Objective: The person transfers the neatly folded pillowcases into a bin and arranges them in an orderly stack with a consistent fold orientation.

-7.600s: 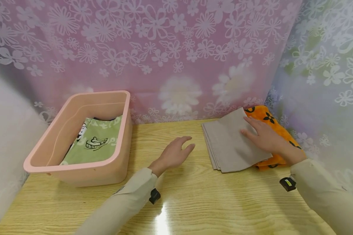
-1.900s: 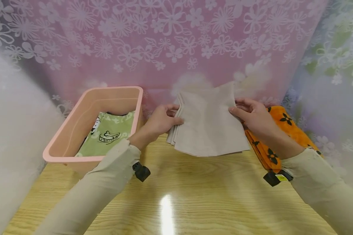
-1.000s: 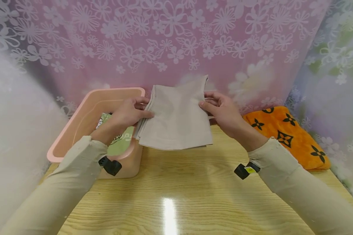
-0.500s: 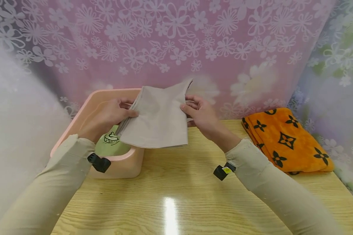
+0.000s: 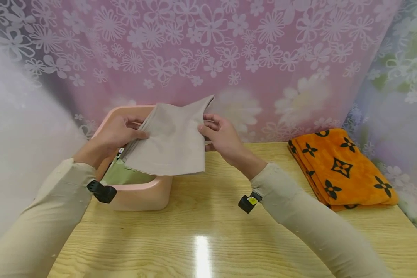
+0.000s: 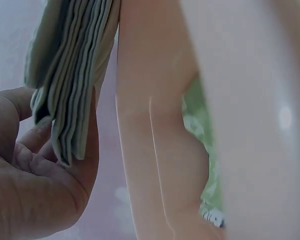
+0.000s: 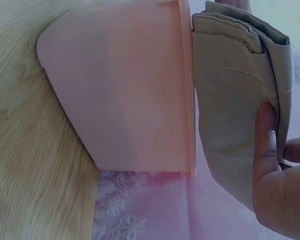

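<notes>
A folded light grey-beige cloth (image 5: 170,143) is held up over the right side of a pink plastic basin (image 5: 149,197). My left hand (image 5: 116,135) pinches its left edge, thumb on top. Its right edge is gripped by my right hand (image 5: 220,137), with the thumb in front and fingers behind. Several stacked layers of the cloth (image 6: 70,85) show in the left wrist view. The right wrist view has the cloth (image 7: 235,110) just above the basin rim. Inside the basin lies a green printed cloth (image 5: 125,174), partly hidden by the grey one.
A folded orange cloth (image 5: 342,168) with black flower shapes lies at the right of the wooden table (image 5: 246,239). Behind the table hangs a pink flowered curtain (image 5: 208,58); a paler one (image 5: 399,116) hangs on the right.
The grey cloth was lying on the orange cloth at first, one hand on it. Both hands have since lifted it and carried it left, over the basin's edge, uncovering the orange cloth.
</notes>
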A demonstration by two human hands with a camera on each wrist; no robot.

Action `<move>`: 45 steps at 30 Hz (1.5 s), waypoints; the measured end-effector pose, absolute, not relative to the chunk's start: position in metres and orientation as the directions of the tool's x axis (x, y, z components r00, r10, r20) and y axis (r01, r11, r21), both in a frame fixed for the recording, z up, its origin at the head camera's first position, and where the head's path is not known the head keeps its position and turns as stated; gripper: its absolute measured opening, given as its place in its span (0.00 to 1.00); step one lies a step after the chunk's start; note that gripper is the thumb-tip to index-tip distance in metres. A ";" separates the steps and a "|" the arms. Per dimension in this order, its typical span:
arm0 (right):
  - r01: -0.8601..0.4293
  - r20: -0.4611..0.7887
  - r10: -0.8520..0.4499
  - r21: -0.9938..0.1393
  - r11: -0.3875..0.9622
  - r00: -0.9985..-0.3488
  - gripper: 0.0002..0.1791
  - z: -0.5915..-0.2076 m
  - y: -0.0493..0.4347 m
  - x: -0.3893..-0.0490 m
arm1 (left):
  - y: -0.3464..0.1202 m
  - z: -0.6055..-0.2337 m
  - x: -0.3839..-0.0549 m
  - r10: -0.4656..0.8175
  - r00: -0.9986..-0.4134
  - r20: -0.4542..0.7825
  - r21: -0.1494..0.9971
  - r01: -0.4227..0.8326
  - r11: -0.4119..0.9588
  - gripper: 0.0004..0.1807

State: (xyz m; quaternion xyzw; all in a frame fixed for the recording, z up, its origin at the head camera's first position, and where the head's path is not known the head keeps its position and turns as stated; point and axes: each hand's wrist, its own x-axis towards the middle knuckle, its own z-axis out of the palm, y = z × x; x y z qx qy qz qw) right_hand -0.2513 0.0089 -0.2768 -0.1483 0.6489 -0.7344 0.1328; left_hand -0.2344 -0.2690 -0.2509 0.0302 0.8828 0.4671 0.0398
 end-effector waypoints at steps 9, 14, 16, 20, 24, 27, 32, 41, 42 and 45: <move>0.011 0.040 -0.410 -0.993 -0.121 -0.911 0.20 -0.276 -0.020 -0.251 | -0.294 -0.247 -0.236 0.072 -0.982 -0.172 0.798 -0.096 0.595 0.26; 0.012 0.041 -0.419 -0.992 -0.122 -0.907 0.20 -0.278 -0.032 -0.251 | -0.305 -0.244 -0.237 0.056 -0.978 -0.202 0.778 -0.125 0.616 0.30; 0.011 0.041 -0.414 -0.992 -0.123 -0.909 0.20 -0.279 -0.037 -0.251 | -0.309 -0.244 -0.237 0.046 -0.978 -0.201 0.777 -0.131 0.616 0.30; 0.020 0.030 -0.405 -0.993 -0.120 -0.914 0.20 -0.285 -0.045 -0.253 | -0.319 -0.243 -0.238 0.040 -0.976 -0.212 0.777 -0.143 0.613 0.29; 0.020 0.021 -0.401 -0.995 -0.098 -0.916 0.21 -0.288 -0.056 -0.256 | -0.327 -0.242 -0.239 0.040 -0.975 -0.220 0.767 -0.148 0.624 0.30; 0.011 0.015 -0.403 -0.998 -0.061 -0.915 0.21 -0.290 -0.066 -0.258 | -0.331 -0.242 -0.239 0.039 -0.973 -0.225 0.747 -0.147 0.649 0.31; -0.029 0.029 -0.411 -1.000 -0.007 -0.911 0.21 -0.292 -0.082 -0.261 | -0.346 -0.245 -0.239 0.047 -0.965 -0.258 0.717 -0.159 0.679 0.31; -0.185 0.096 -0.412 -0.966 0.183 -0.906 0.21 -0.289 -0.099 -0.267 | -0.371 -0.246 -0.237 0.027 -0.927 -0.373 0.710 -0.267 0.652 0.26; -0.198 0.099 -0.417 -0.959 0.201 -0.904 0.21 -0.289 -0.101 -0.267 | -0.372 -0.246 -0.237 0.023 -0.926 -0.377 0.707 -0.271 0.653 0.25; -0.227 0.102 -0.410 -0.935 0.271 -0.906 0.20 -0.292 -0.106 -0.266 | -0.375 -0.248 -0.235 0.022 -0.922 -0.387 0.701 -0.278 0.656 0.24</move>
